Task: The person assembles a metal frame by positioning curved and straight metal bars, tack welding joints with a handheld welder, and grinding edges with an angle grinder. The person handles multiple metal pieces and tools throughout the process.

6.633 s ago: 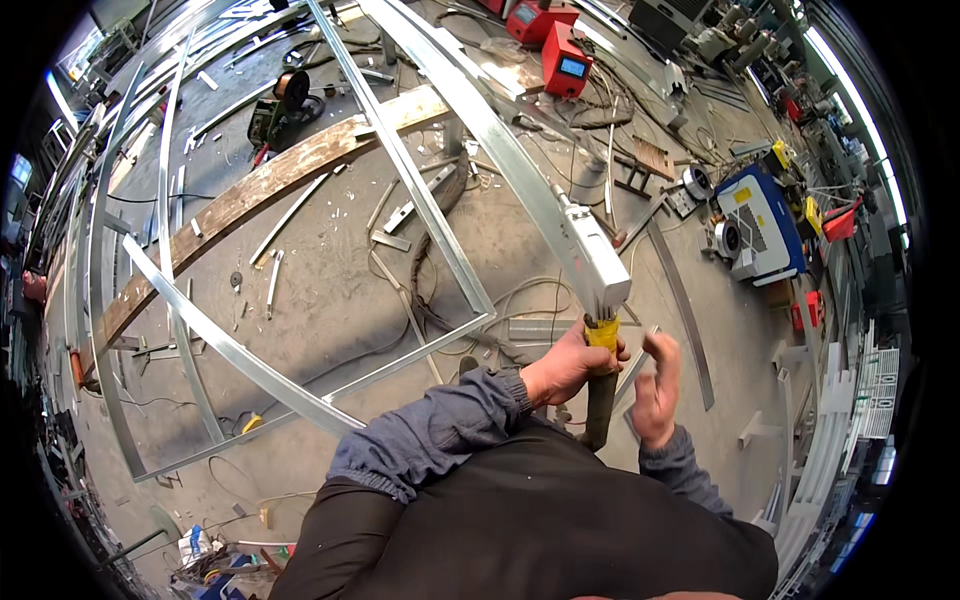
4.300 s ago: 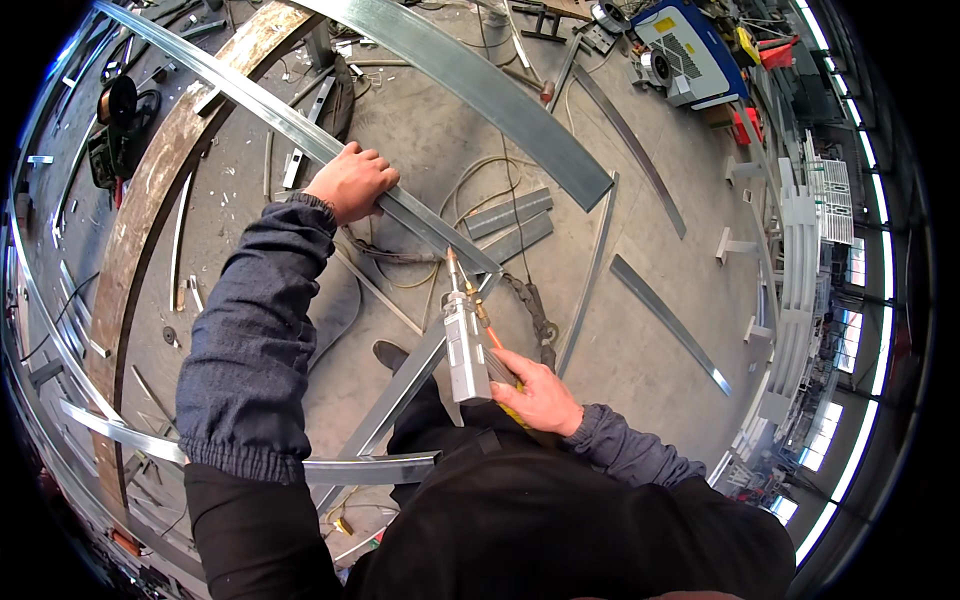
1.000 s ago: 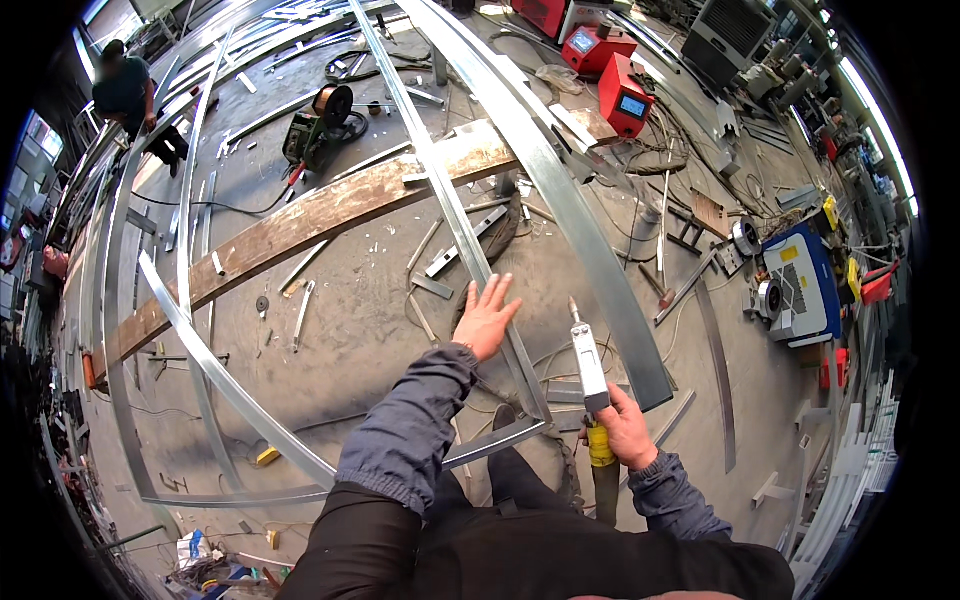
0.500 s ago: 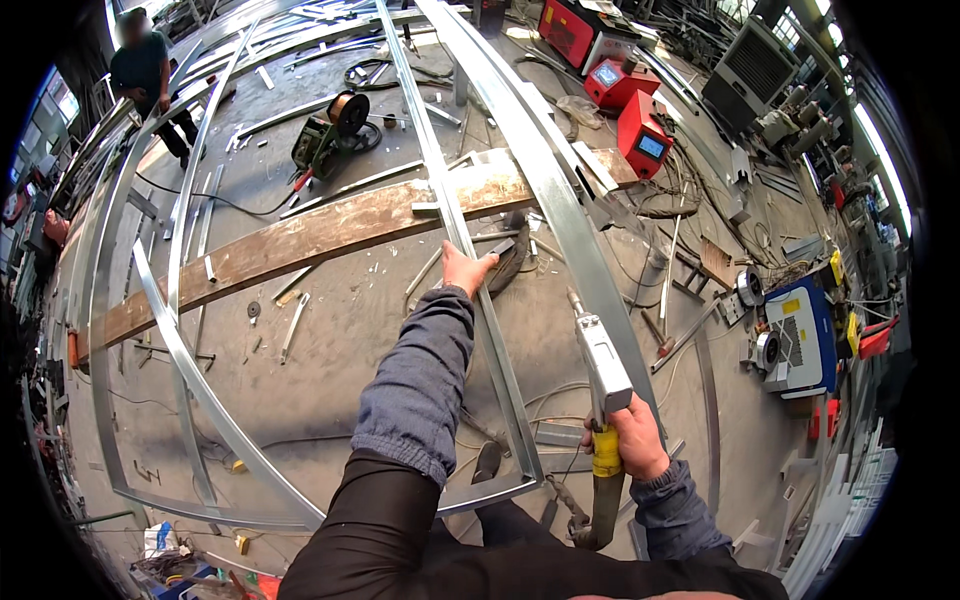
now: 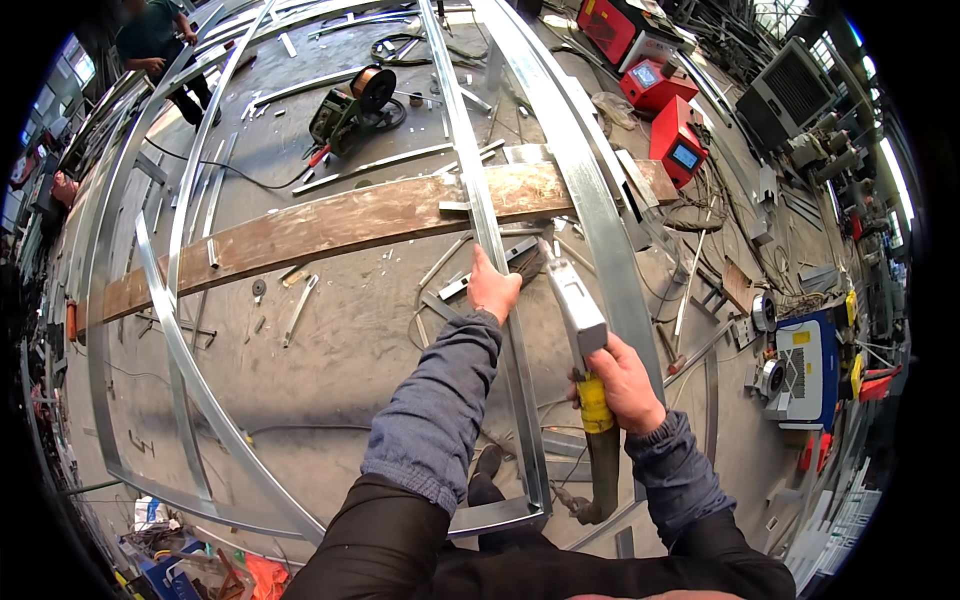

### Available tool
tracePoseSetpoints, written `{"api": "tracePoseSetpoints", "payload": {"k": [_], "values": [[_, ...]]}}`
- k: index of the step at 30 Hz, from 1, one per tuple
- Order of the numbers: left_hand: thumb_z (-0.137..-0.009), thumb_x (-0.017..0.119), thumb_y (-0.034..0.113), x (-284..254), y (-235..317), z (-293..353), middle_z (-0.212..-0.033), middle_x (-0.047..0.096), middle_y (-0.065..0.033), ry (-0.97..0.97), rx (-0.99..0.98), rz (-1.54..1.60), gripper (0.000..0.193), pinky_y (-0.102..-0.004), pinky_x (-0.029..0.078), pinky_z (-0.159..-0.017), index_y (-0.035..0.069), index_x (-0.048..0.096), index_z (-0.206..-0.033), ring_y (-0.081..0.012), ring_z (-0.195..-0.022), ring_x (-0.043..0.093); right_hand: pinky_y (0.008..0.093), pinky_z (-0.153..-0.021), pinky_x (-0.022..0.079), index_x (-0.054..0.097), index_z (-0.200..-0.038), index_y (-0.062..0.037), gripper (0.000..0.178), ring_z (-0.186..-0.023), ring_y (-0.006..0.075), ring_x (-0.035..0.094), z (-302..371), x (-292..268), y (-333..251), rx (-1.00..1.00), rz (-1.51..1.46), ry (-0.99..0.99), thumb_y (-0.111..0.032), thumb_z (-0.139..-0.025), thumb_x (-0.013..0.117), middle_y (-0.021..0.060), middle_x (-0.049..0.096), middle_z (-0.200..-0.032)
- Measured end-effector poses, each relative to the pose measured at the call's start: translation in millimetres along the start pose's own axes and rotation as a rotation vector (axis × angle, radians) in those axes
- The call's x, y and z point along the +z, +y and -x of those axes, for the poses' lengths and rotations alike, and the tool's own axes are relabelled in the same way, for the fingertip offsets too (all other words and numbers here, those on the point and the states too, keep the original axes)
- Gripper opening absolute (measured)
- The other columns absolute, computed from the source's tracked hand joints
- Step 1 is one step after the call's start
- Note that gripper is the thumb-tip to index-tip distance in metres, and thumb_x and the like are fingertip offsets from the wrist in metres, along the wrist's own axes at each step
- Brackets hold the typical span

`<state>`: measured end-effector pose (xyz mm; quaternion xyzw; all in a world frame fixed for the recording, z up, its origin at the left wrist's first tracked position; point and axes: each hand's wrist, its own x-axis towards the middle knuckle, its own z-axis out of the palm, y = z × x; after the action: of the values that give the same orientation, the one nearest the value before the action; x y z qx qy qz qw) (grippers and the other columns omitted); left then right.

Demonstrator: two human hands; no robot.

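My right hand [image 5: 632, 386] is wrapped round the handle of a welding gun [image 5: 578, 305]. The gun has a silver boxy body, a narrow nozzle pointing away from me, and yellow wrapping at the grip, from which a thick dark hose [image 5: 603, 480] hangs. My left hand [image 5: 494, 290] is closed on a long galvanized metal bar [image 5: 474, 190], index finger stretched along it; the fingers' undersides are hidden. The bar belongs to a large metal frame [image 5: 605, 235], whose wider right-hand member runs beyond the gun. The nozzle is between these two members; whether it touches anything, I cannot tell.
A long brown plank [image 5: 330, 222] lies across under the frame. Beyond it stands a wire spool feeder [image 5: 350, 105]. Red machines [image 5: 678, 140] and a blue-white box unit [image 5: 806, 370] are on the right. Cables and offcuts litter the floor. A person [image 5: 160, 50] stands far left.
The welding gun has moved left and away from me, closer to the bar in my left hand. My left hand stays on the bar, its index finger now straighter. The view has shifted slightly.
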<state>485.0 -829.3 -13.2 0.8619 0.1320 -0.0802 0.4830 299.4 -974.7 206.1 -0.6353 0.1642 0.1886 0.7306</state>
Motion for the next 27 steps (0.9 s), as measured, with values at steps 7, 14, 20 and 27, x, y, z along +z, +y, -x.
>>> {"api": "tracePoseSetpoints", "payload": {"k": [7, 14, 20, 27], "values": [[-0.085, 0.076, 0.030, -2.6, -5.4, 9.0, -0.167, 0.040, -0.0261, -0.007, 0.138, 0.124, 0.102, -0.0417, 0.044, -0.120, -0.006, 0.025, -0.165, -0.0400, -0.145, 0.052, 0.0298, -0.062, 0.057, 0.060, -0.139, -0.0025, 0.044, -0.069, 0.0137, 0.068, -121.5, 61.0, -38.6, -0.094, 0.198, -0.087, -0.035, -0.110, 0.061, 0.0049, 0.067, -0.099], [-0.085, 0.076, 0.032, 2.3, -9.3, 3.6, -0.166, 0.041, -0.0266, 0.015, 0.145, 0.142, 0.102, -0.0417, 0.044, -0.120, -0.006, 0.025, -0.165, -0.0400, -0.145, 0.052, 0.0459, -0.098, 0.055, 0.063, -0.134, 0.0037, 0.066, -0.113, 0.0411, 0.072, -215.8, 92.6, -2.3, -0.209, 0.771, 0.110, -0.051, -0.099, 0.067, 0.0276, 0.074, -0.118], [-0.085, 0.076, 0.033, 1.9, -10.7, 0.4, -0.165, 0.042, -0.0269, 0.019, 0.139, 0.141, 0.102, -0.0417, 0.044, -0.120, -0.006, 0.026, -0.165, -0.0400, -0.145, 0.052, 0.0495, -0.102, 0.052, 0.065, -0.137, -0.0081, 0.063, -0.119, 0.0397, 0.070, -235.2, 102.1, 15.5, -0.127, 0.850, 0.191, -0.057, -0.098, 0.064, 0.0232, 0.074, -0.124], [-0.086, 0.077, 0.034, -3.8, -16.3, -4.6, -0.164, 0.043, -0.0274, 0.043, 0.129, 0.131, 0.101, -0.0417, 0.044, -0.120, -0.006, 0.027, -0.165, -0.0400, -0.145, 0.052, 0.0446, -0.107, 0.051, 0.061, -0.141, 0.0044, 0.071, -0.127, 0.0433, 0.066, -234.6, 114.0, 6.2, -0.125, 0.811, 0.183, -0.053, -0.100, 0.067, 0.0306, 0.069, -0.132]]}}
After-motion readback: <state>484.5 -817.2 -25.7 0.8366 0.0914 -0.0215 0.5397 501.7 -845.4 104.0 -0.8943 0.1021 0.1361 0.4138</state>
